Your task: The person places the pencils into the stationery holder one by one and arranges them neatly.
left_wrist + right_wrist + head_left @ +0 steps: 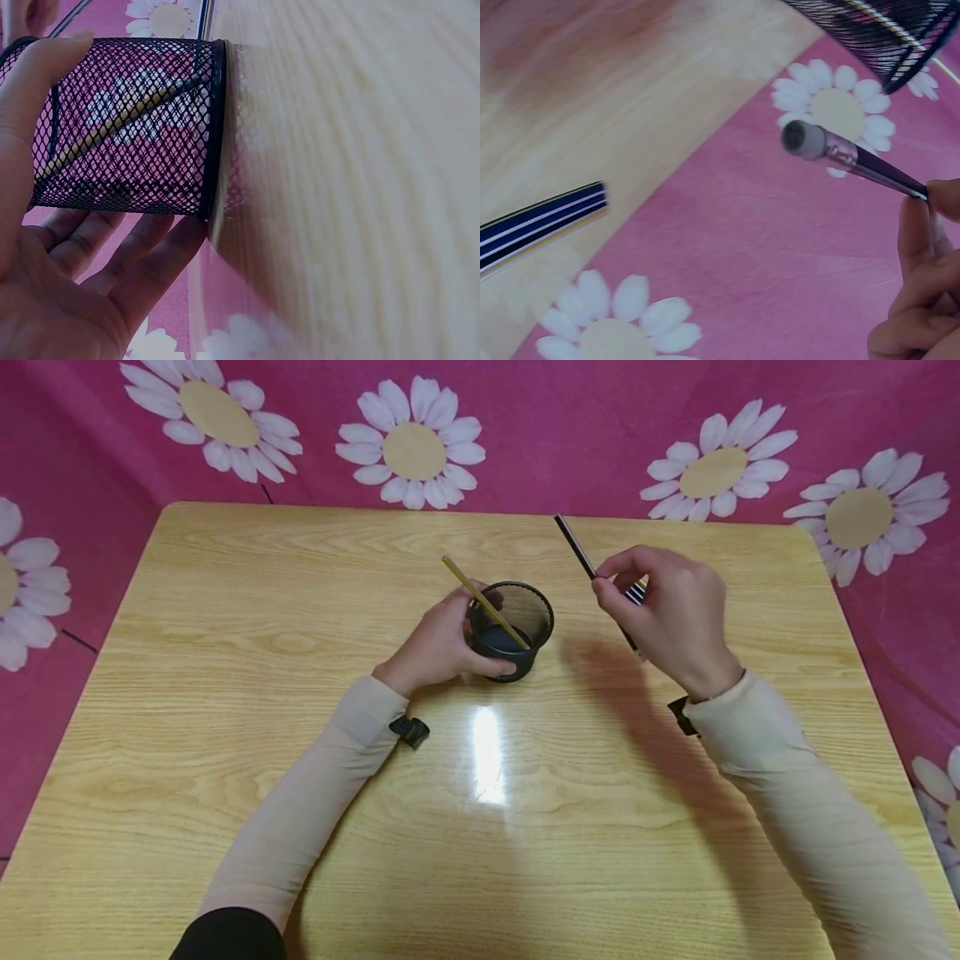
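Note:
A black mesh pencil cup (pixel 536 652) stands upright on the table, and one yellow pencil (pixel 480 595) leans inside it. My left hand (pixel 446 639) holds the cup from its left side; in the left wrist view the thumb lies along the mesh wall (pixel 142 172) and the fingers (pixel 154 266) support the other side. Above the table, right of the cup, my right hand (pixel 671 606) pinches a dark pencil with light stripes (pixel 573 545) between thumb and fingertips. Its eraser end (pixel 802 140) shows in the right wrist view, pointing back from the fingers.
Several striped pencils (pixel 637 592) lie side by side on the wooden table (pixel 225 693), partly hidden behind my right hand; the right wrist view shows their ends (pixel 547 225). A pink cloth with white daisies (pixel 525 435) hangs behind the table's far edge.

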`<state>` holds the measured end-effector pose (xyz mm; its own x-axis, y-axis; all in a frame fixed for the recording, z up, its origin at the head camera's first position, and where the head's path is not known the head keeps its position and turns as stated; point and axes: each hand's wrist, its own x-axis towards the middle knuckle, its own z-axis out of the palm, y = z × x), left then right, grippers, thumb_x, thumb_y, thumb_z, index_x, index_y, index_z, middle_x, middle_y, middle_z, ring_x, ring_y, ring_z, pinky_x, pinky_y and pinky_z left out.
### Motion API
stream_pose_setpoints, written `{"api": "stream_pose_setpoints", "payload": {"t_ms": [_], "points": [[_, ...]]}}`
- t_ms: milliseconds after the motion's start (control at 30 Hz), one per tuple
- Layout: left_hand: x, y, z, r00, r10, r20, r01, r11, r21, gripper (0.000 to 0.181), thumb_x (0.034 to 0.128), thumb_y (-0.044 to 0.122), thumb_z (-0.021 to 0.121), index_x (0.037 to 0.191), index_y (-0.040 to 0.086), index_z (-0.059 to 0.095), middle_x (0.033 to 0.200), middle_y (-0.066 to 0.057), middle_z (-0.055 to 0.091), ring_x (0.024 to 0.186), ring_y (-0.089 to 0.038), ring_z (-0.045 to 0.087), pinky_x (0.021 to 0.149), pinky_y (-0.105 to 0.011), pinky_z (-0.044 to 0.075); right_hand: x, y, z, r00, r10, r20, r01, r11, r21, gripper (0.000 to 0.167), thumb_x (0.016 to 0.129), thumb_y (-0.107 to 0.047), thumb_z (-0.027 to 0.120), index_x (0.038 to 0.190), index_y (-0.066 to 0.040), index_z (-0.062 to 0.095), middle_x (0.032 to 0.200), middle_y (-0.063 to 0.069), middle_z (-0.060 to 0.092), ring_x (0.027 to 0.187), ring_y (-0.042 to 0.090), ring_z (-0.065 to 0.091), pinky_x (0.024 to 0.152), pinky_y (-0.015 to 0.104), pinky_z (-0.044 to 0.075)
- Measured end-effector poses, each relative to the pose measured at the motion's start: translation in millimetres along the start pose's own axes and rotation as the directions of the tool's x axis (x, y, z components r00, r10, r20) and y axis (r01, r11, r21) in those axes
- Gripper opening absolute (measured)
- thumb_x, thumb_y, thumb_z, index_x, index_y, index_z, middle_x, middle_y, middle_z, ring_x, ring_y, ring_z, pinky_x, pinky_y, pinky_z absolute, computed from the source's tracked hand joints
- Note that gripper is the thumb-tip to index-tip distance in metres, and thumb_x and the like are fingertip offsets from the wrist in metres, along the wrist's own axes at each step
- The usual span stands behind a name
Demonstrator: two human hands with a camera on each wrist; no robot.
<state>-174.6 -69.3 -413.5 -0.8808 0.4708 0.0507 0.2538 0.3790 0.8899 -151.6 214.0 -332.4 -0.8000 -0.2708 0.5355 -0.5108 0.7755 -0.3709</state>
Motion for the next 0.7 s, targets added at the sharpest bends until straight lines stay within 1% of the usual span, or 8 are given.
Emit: {"api": "stream_pose_setpoints", "payload": {"t_ms": [133, 267, 400, 500, 633, 700], "points": [[-0.4, -0.1, -0.5, 1.0, -0.002, 0.0, 0.002, 1.0, 0.011, 0.096, 0.0721, 0.025, 0.106, 0.151, 0.004, 0.055, 0.147, -0.008, 0.06, 0.117, -0.023, 0.062, 0.109, -0.036, 0.045, 6.9, -9.0, 1.6, 0.998, -0.058, -0.03, 0.06, 0.997, 0.042, 0.015, 0.101, -0.019, 0.078, 0.102, -0.004, 0.081, 0.08, 0.007, 0.076, 0.055, 0.008, 0.047, 0.057, 0.022, 0.03], [-0.9, 0.1, -1.0, 1.0, -0.005, 0.0, 0.005, 1.0, 0.01, 0.097, 0.0725, 0.025, 0.106, 0.152, 0.004, 0.054, 0.148, -0.008, 0.06, 0.122, -0.023, 0.061, 0.111, -0.036, 0.044, 14.2, -18.2, 3.3, 0.993, -0.102, -0.061, 0.108, 0.99, 0.087, 0.012, 0.099, -0.016, 0.079, 0.102, -0.004, 0.081, 0.08, 0.007, 0.076, 0.056, 0.007, 0.046, 0.057, 0.02, 0.03], [-1.2, 0.0, -1.2, 1.0, 0.0, -0.001, 0.0, 1.0, -0.006, 0.096, 0.0725, 0.023, 0.105, 0.151, 0.003, 0.054, 0.147, -0.009, 0.06, 0.125, -0.022, 0.059, 0.111, -0.036, 0.044, 20.5, -28.6, 4.7, 0.987, -0.13, -0.094, 0.141, 0.982, 0.123, 0.012, 0.099, -0.014, 0.079, 0.1, -0.003, 0.081, 0.079, 0.006, 0.076, 0.054, 0.007, 0.045, 0.055, 0.019, 0.03], [-1.0, -0.5, -1.1, 1.0, 0.002, 0.002, -0.002, 1.0, -0.022, 0.095, 0.0724, 0.023, 0.105, 0.151, 0.003, 0.054, 0.147, -0.01, 0.06, 0.124, -0.022, 0.06, 0.109, -0.037, 0.045, 24.7, -36.1, 4.5, 0.984, -0.148, -0.102, 0.162, 0.977, 0.141, 0.012, 0.1, -0.015, 0.079, 0.1, -0.002, 0.081, 0.08, 0.007, 0.076, 0.053, 0.007, 0.045, 0.054, 0.019, 0.031], [-0.4, -0.9, -0.8, 1.0, 0.003, 0.006, -0.003, 1.0, -0.026, 0.094, 0.0727, 0.024, 0.105, 0.15, 0.004, 0.054, 0.148, -0.011, 0.06, 0.125, -0.022, 0.06, 0.109, -0.037, 0.046, 29.7, -44.3, 4.2, 0.978, -0.173, -0.113, 0.191, 0.967, 0.171, 0.013, 0.1, -0.015, 0.079, 0.1, -0.001, 0.08, 0.08, 0.009, 0.076, 0.054, 0.009, 0.047, 0.055, 0.018, 0.034], [-0.2, -1.1, -0.7, 1.0, 0.005, 0.007, -0.005, 1.0, -0.023, 0.094, 0.073, 0.024, 0.105, 0.149, 0.003, 0.054, 0.148, -0.012, 0.061, 0.126, -0.022, 0.06, 0.109, -0.036, 0.046, 32.0, -48.0, 5.2, 0.974, -0.184, -0.131, 0.206, 0.96, 0.189, 0.013, 0.1, -0.014, 0.079, 0.099, -0.001, 0.08, 0.08, 0.011, 0.076, 0.055, 0.009, 0.048, 0.056, 0.018, 0.035]]}}
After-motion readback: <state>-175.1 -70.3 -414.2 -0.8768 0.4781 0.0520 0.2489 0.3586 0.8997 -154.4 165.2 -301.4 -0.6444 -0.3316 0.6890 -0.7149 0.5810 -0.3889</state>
